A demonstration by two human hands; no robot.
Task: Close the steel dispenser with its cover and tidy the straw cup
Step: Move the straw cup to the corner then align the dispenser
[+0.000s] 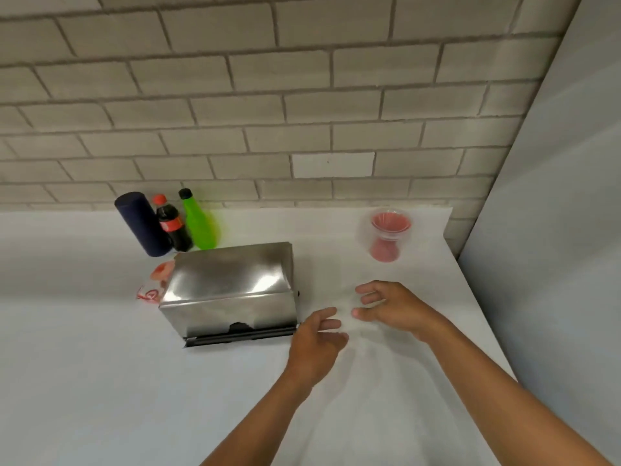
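1. A dark blue cylinder (142,224), a cola bottle (170,224) and a green bottle (199,222) are grouped on the white counter (84,348).
2. A brick wall (268,95) is located behind them.

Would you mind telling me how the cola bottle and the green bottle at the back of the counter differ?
The cola bottle is dark with a red cap and a red label; the green bottle is bright green with a black cap and no visible label. The cola bottle looks shorter and stands between the navy cylinder and the green bottle, which is at the row's right end. Both stand capped near the brick wall, behind the steel dispenser.
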